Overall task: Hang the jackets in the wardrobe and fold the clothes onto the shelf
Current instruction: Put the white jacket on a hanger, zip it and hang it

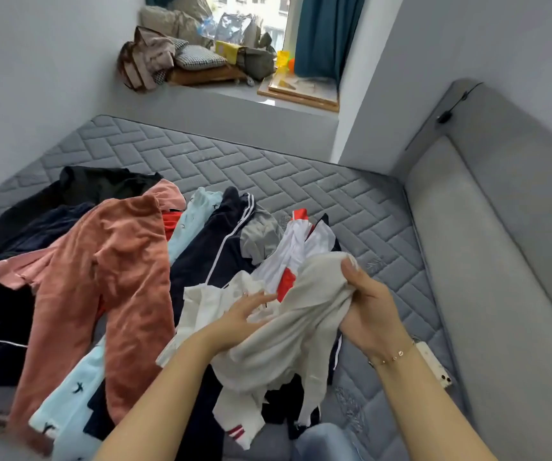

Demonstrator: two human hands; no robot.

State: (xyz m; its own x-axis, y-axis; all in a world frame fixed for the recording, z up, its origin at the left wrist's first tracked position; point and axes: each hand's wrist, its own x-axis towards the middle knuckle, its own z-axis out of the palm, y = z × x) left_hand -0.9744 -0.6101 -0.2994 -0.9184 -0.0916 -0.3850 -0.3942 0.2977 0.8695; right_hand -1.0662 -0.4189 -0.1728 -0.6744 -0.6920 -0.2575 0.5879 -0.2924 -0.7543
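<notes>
Across the grey quilted mattress (301, 181) the clothes lie in a loose heap, and you stand at its near edge with both hands in it. At the far left, dark garments (18, 227) spread toward the wall, one of them black with a thin white line; they look heavy enough to be jackets, so they probably belong on hangers. Over them drapes a rust-pink velour piece (118, 261), its legs running toward you, with a pale blue printed garment (198, 214) showing beneath it. A navy track top with white stripes (221, 241) lies just right of that.

Your left hand (241, 317) reaches in with fingers straight and relaxed, resting flat on a white garment (208, 307); it seems to be steadying or parting the cloth rather than gripping. Just beside it, your right hand (367, 307) has its fingers and thumb curled round a bunched cream garment (301, 327), lifting it clear of the heap, likely so you can find its edges and fold it. A white and red sports top (297, 251) lies behind your hands.

Near your right wrist a white phone (434, 364) rests on the mattress. Neither the wardrobe nor the shelf is in view, so nothing appears put away yet.
</notes>
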